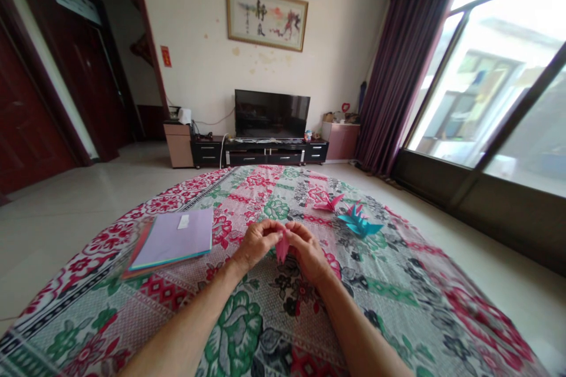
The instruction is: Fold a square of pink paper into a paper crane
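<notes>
Between my two hands is a small piece of folded pink paper (282, 249), its pointed ends hanging down toward the cloth. My left hand (259, 242) pinches it from the left with thumb and forefinger. From the right, the fingers of my right hand (308, 249) are closed on its upper part. The fingers hide the top of the folds. To the right lie folded paper cranes: a pink crane (329, 203) and a blue crane (360, 224), with more pink paper partly hidden behind the blue one.
A stack of coloured paper sheets (174, 241), lilac on top, lies at the left. The round table wears a flowered tablecloth (239, 330). Beyond its far edge, a television (272, 115) stands on a low black cabinet (247, 156). A curtain (384, 70) hangs beside the window at right.
</notes>
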Available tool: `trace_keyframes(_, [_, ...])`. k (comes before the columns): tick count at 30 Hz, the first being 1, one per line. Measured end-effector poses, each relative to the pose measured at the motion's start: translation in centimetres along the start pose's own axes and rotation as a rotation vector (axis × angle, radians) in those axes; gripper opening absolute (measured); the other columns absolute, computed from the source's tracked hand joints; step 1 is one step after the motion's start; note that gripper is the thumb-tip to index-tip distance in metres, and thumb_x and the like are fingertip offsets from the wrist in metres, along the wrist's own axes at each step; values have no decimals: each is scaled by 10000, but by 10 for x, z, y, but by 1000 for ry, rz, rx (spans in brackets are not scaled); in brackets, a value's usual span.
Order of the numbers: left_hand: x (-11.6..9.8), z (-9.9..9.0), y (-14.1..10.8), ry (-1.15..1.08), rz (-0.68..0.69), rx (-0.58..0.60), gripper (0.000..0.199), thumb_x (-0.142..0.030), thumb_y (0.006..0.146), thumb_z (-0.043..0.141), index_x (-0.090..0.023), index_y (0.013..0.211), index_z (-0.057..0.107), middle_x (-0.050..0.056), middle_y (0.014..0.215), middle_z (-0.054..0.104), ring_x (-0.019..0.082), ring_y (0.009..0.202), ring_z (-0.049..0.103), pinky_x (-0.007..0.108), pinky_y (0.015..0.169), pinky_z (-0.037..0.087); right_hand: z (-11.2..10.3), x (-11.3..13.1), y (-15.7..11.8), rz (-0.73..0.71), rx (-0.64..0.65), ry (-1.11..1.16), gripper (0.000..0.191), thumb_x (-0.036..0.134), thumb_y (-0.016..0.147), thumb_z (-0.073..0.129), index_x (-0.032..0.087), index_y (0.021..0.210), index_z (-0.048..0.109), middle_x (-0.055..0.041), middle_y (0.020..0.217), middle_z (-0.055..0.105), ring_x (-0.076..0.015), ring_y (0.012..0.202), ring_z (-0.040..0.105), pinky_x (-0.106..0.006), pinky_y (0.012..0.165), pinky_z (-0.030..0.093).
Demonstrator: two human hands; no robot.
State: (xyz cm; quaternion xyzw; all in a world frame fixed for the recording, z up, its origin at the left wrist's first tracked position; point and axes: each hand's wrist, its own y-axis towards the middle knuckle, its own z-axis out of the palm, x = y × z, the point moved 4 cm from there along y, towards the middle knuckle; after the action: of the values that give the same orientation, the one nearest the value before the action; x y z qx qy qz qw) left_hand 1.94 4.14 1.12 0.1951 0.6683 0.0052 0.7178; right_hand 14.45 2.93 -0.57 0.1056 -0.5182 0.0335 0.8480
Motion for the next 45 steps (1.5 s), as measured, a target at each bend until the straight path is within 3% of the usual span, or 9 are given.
trace_keyframes(4, [4,0,2,-4,39,-35,320,-216,698,611,-172,1015,610,-7,764,592,100,670,534,211,643,429,-1,0,1,-44,-42,-90,351,298,657,712,206,975,597,-7,866,641,-136,727,573,-245,653,452])
trace_keyframes(9, [4,-1,2,6,47,-46,372,-215,704,612,-185,1074,603,-14,769,583,90,671,530,203,656,433,1,3,0,-73,-26,-209,267,349,701,670,176,901,639,-8,798,645,-116,647,547,-230,604,435])
trace_keyframes(14, [9,-3,3,-56,-52,-69,321,-263,693,631,-147,992,644,42,866,667,150,788,598,249,727,466,1,6,0,-147,-89,-250,265,347,689,676,183,891,631,2,783,643,-110,658,554,-223,615,442])
trace_keyframes(17, [11,-5,3,-36,-81,-112,285,-276,676,645,-137,924,667,36,810,681,139,719,597,233,668,465,-4,5,2,-218,-185,-251,273,332,652,705,193,862,600,23,737,623,-96,623,547,-211,586,440])
trace_keyframes(21, [11,-6,4,-8,-56,-131,253,-282,676,644,-138,882,671,10,725,662,106,624,557,207,596,437,-7,4,3,-269,-230,-364,225,334,663,691,176,799,604,16,691,618,-94,586,540,-210,557,437])
trace_keyframes(28, [7,-5,4,40,-13,-95,208,-280,695,618,-139,841,661,4,692,632,100,598,527,204,576,413,-8,7,2,-286,-239,-399,210,328,676,679,181,820,638,-2,742,658,-121,662,579,-240,645,466])
trace_keyframes(37, [6,-4,1,-30,-93,-89,236,-283,679,619,-129,856,651,14,691,629,108,599,533,215,584,421,-8,0,0,-30,-122,-89,309,336,653,708,194,922,658,-12,835,685,-133,686,610,-287,700,494])
trace_keyframes(41, [5,-1,0,-112,-127,-67,292,-303,665,637,-137,905,636,18,728,650,119,618,565,232,607,444,-7,-1,0,25,-52,-3,290,323,653,711,191,906,660,-18,829,687,-142,691,621,-295,698,501])
trace_keyframes(45, [2,2,-1,-144,-140,-41,302,-319,652,652,-138,893,640,20,731,663,133,626,588,259,637,466,-9,0,0,6,-86,-50,325,336,635,717,198,922,649,-15,822,686,-148,669,622,-303,676,503])
